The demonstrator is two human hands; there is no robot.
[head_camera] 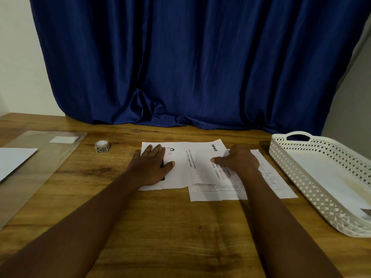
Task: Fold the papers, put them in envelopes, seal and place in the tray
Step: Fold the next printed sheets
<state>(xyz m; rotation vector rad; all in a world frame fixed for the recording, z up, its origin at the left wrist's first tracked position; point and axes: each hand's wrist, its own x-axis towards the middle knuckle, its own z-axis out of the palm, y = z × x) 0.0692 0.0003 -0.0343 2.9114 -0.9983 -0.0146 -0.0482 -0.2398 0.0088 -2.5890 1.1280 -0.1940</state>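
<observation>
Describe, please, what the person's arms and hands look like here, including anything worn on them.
Both forearms are bare from the bottom edge of the picture up to the wrists: no sleeves show. The left hand and the right hand wear no gloves, and no watch, bracelet or ring can be seen. The fingers of the left hand are bare too. The right hand is slightly blurred.

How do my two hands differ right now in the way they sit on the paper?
The left hand lies flat, fingers straight and spread, pressing the left part of the top paper. The right hand is bunched, its fingers bent and pressing down on the paper's right part, where the sheet looks partly folded over. The left hand holds the sheet still; the right looks to be working the fold. Both rest on the same printed sheet.
</observation>
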